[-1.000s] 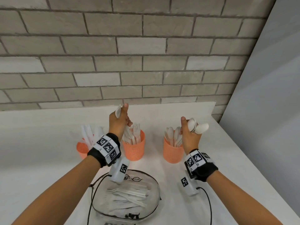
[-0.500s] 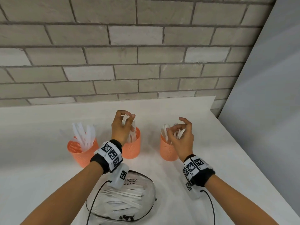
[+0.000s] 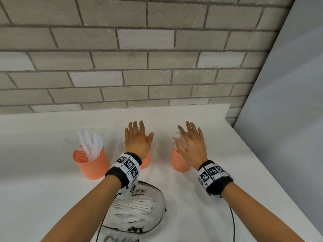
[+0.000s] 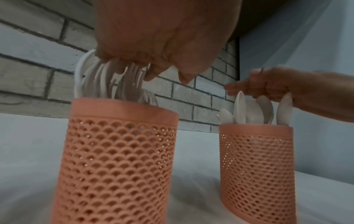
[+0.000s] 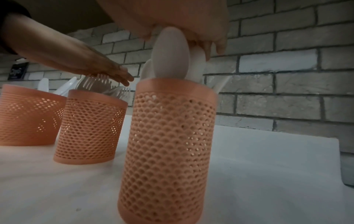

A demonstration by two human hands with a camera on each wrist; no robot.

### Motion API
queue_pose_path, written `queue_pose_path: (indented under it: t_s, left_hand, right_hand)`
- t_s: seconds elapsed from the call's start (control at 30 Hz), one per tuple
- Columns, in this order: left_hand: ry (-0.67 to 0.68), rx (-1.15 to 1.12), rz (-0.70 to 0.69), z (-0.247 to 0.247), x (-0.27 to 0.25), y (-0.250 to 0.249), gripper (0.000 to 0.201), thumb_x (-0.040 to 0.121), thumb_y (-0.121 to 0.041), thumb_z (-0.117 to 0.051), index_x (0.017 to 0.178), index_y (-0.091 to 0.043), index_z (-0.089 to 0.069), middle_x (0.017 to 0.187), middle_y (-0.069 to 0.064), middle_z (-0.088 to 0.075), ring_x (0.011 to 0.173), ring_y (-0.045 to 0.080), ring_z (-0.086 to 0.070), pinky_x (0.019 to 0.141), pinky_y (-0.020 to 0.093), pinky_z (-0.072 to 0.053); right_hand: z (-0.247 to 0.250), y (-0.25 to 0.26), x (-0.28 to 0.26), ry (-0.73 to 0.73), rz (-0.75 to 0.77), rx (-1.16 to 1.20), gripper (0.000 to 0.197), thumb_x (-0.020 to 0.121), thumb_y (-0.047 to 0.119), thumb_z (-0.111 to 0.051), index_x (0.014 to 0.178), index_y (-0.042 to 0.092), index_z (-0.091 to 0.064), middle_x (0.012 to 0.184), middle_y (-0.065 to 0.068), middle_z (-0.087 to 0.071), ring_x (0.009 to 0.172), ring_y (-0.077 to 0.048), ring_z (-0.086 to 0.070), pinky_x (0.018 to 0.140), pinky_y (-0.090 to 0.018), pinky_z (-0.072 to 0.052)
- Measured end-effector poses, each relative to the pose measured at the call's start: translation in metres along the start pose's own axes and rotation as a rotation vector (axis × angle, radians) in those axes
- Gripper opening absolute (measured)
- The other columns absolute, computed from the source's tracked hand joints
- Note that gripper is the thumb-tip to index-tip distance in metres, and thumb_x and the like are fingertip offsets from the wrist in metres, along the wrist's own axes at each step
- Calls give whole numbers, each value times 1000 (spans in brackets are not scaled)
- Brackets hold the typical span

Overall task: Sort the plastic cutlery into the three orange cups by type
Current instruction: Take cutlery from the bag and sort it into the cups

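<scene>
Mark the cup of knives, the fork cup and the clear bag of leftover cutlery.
cup of knives (image 3: 95, 165): head view, on its mesh front wall.
fork cup (image 4: 116, 159): left wrist view, on its perforated side below the rim.
clear bag (image 3: 157, 198): head view, on its bare upper right part.

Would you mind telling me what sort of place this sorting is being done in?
Probably a staged indoor workstation, not a real kitchen: a plain white table against a grey brick wall, with only three orange cups and a clear bag of cutlery.
</scene>
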State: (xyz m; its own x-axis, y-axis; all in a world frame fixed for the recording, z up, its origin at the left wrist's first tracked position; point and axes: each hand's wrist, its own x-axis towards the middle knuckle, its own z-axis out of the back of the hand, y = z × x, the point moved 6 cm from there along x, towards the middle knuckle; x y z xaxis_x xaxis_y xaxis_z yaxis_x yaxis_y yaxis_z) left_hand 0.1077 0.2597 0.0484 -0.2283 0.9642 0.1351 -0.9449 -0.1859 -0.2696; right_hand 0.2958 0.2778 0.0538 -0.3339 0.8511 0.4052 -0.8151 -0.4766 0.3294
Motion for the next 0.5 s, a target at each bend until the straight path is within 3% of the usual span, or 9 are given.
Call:
queue_pose_path:
  t_s: [0.1,0.2,0.3,0.4,0.5]
  left_hand:
    - [130,81,19,-5,-1,1,72,95,-54,-19,149,-7,-3,158,14,-4,146,28,4,119,41,6]
    - [155,46,39,3,-5,0,75,94,-57,-19,149,-9,-4,158,15,-3,146,28,6,118,43,7]
    - [101,-135,43,26,-12,-2,70,96,-52,-23,149,-10,-7,157,15,-8,146,28,0,118,42,1]
    - [-13,-388,18,60,-23,-1,60,98,-40,-33,147,-9,-18,152,15,-26,143,27,-19,115,37,-15]
    - [-51,-580,-8,82,-39,8,43,97,-24,-44,136,-9,-36,140,14,-43,131,25,-39,100,25,-31]
  right_hand:
    - [-6,2,4,85,26,-101,63,82,40,-22,118,10,-64,135,-31,-48,128,-42,-44,111,-52,-25]
    - [-2,2,5,159,-12,-169,79,75,42,-3,135,17,-49,148,-25,-32,140,-33,-28,117,-47,-7]
    - [10,10,5,91,-37,-66,62,84,33,-21,141,18,-39,151,-21,-28,143,-30,-21,116,-48,-3]
    - [17,34,-1,2,49,161,49,87,23,-37,133,12,-50,145,-18,-40,136,-32,-33,114,-46,-17]
    - [20,60,-12,-5,138,352,35,89,16,-47,121,12,-60,130,-13,-52,122,-27,-47,104,-37,-35]
